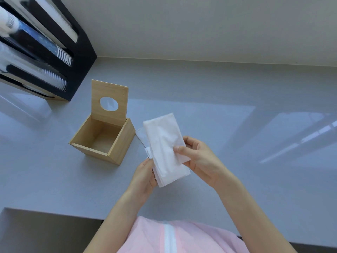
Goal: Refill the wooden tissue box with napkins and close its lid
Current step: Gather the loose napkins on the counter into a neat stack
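An empty wooden tissue box (120, 143) stands on the grey counter, left of centre. Its lid (109, 92) with a round hole is swung upright at the back. To the right of the box I hold a white stack of napkins (165, 143) above the counter. My left hand (144, 177) grips the stack's lower left edge from underneath. My right hand (197, 157) pinches the stack's right side, thumb on top. More white napkin paper (141, 135) lies on the counter behind the stack, partly hidden.
A black cup dispenser (54, 52) with stacked cups stands at the back left against the wall. The grey counter (237, 143) stretches wide to the right. Its front edge runs near my body, with a cut-out step at the lower left.
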Demonstrator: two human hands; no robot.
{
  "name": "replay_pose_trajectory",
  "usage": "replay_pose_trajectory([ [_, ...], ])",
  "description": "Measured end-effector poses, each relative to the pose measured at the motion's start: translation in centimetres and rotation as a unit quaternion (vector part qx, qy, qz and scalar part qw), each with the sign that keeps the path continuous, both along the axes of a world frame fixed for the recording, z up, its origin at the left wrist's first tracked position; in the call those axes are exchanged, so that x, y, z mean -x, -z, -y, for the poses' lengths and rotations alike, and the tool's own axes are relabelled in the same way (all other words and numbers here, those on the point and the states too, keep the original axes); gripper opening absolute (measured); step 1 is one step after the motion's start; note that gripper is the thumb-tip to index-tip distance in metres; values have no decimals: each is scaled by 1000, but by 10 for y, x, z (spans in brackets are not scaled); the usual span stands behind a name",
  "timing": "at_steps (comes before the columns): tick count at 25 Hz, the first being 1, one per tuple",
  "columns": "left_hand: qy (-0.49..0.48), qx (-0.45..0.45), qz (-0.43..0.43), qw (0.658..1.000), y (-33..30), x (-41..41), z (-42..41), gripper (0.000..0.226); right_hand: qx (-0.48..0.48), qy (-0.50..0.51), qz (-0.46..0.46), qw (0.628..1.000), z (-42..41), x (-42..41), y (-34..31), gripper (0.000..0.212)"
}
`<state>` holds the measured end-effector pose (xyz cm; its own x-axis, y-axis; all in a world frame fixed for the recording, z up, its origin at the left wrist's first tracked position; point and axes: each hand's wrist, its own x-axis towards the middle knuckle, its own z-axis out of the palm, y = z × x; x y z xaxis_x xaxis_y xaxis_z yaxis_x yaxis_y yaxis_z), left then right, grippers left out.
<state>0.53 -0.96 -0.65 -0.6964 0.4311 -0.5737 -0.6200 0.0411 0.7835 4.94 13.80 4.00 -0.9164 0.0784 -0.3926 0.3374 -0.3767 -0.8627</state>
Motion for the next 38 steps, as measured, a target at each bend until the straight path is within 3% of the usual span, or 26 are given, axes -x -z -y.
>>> replay_pose_trajectory([
  [4, 6, 3, -11, 1000, -2, -1, 0, 30, -154, -9, 93, 984, 8, -12, 30, 17],
  [8, -13, 22, 1, 1000, 0, -2, -1, 28, -194, -2, 108, 975, 10, -14, 36, 16],
  [13, -46, 2, 24, 999, -7, -2, -3, 32, -202, 20, 96, 975, 12, -14, 33, 16],
  [20, -14, -8, -2, 1000, -3, -6, 4, 40, -212, 8, 101, 972, 16, -14, 38, 12],
  [26, -1, -30, -9, 1000, -1, -11, 14, 58, -241, 5, 115, 964, 22, -13, 41, 16],
  [32, -17, 17, -19, 1000, 0, -11, 28, 26, -246, -35, 110, 962, 31, -11, 41, 10],
  [38, -45, 40, -11, 998, 0, -3, 43, 18, -227, -79, 130, 962, 46, -2, 46, 14],
])
